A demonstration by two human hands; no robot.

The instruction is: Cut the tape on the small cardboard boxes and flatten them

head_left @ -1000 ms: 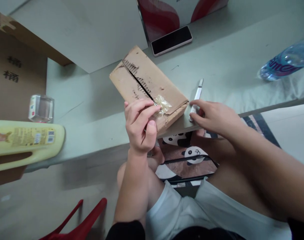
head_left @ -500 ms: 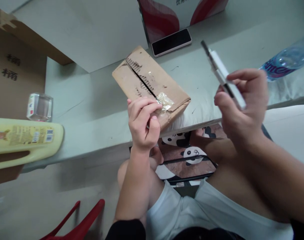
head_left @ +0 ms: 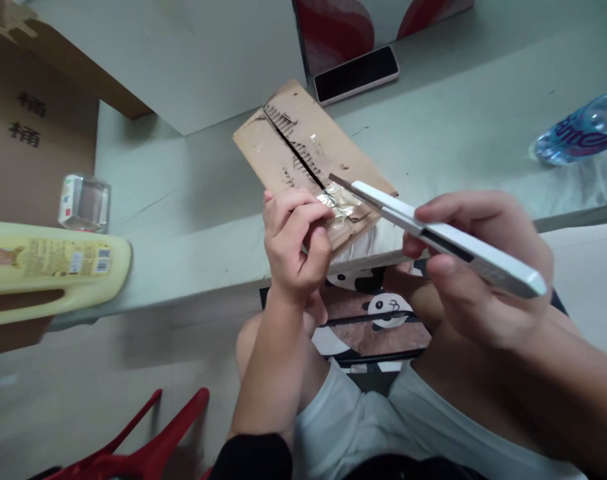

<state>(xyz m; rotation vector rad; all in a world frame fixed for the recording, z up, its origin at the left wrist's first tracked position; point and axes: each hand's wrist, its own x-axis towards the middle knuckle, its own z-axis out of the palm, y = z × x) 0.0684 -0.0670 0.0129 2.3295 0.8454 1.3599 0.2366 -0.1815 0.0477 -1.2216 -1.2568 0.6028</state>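
A flat brown cardboard box [head_left: 303, 143] lies on the pale table [head_left: 193, 200], its top seam torn open and a patch of clear tape [head_left: 340, 203] at its near end. My left hand [head_left: 296, 243] is curled on the box's near end, fingers pinched at the tape. My right hand [head_left: 476, 263] grips a white utility knife [head_left: 433, 233], held level, with its blade tip over the taped end of the seam.
A black phone [head_left: 357, 73] lies behind the box beside a red and white carton [head_left: 343, 27]. A water bottle [head_left: 578, 133] lies at the right. At the left are a yellow bottle [head_left: 48, 270], a small clear box [head_left: 84, 202] and a large brown carton [head_left: 33, 120]. A red chair [head_left: 133, 447] stands below.
My right hand picked the knife up off the table, raised it, then brought it down so the blade points at the taped seam. My left hand stayed on the box.
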